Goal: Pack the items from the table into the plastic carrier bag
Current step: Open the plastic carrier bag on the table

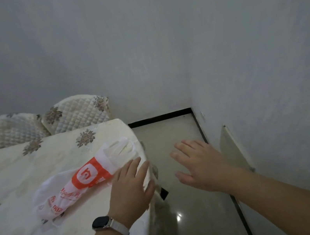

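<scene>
Two bare hands are all I have in front of me. My left hand (129, 185) reaches forward over the near corner of the bed (12, 178), palm down, fingers straight and lying loosely side by side, gripping nothing; its fingertips sit just beside the white-and-orange plastic carrier bag (75, 185), and I cannot tell whether they touch it. A dark-faced smartwatch (101, 223) on a pale band circles that wrist.

My right hand (195, 163) hangs over the glossy floor (196, 223) in the gap between the bed and the wall (263, 58), palm down, fingers slightly spread and empty, well apart from the bag.

The bag lies flat and crumpled on the cream floral bedspread, stretched diagonally, with its handle end toward the far right edge of the mattress and its printed body toward me on the left. An orange panel with a white logo faces up, and there is red lettering below it that I cannot read.

Two quilted pillows (46, 121) lean at the head of the bed against the far wall. A black skirting strip (160, 116) runs along the floor's edge. A pale flat panel (234, 147) leans against the right-hand wall.
</scene>
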Demonstrator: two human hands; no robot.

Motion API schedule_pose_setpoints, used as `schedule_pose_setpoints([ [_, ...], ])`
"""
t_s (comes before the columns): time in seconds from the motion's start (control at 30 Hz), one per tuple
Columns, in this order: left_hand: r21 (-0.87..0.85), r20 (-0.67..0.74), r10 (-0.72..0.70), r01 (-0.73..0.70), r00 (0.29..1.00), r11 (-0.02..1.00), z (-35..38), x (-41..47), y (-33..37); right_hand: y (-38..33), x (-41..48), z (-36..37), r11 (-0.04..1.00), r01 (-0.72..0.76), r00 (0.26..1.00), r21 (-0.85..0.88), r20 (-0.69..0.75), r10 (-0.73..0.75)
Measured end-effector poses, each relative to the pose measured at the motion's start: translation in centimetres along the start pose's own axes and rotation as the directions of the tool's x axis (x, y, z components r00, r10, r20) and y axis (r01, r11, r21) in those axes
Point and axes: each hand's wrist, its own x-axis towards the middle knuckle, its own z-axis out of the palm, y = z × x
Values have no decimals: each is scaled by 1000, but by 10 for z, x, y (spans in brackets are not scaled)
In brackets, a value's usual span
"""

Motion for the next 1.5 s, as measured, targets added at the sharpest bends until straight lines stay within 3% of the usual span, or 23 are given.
schedule_pose_setpoints([
  [0.23, 40, 4, -181, 181, 983, 983, 6, 53, -2, 61, 74, 12, 985, 171, 985, 37, -30, -170],
  [0.5, 40, 46, -393, 391, 919, 919, 49, 111, -69, 83, 178, 56, 946, 317, 948, 67, 1, -317],
  [0.8, -14, 130, -542, 548, 830, 837, 108, 157, -159, 81, 303, 103, 879, 466, 871, 105, 118, -476],
  [1.0, -5, 152, -625, 633, 766, 775, 118, 157, -182, 56, 361, 133, 808, 571, 794, 144, 154, -589],
  [1.2, -22, 152, -743, 754, 652, 657, 129, 148, -182, 22, 413, 185, 655, 722, 624, 222, 201, -755],
  [1.5, 40, 148, -885, 892, 441, 451, 135, 150, -149, -39, 463, 262, 261, 884, 213, 388, 163, -963],
])
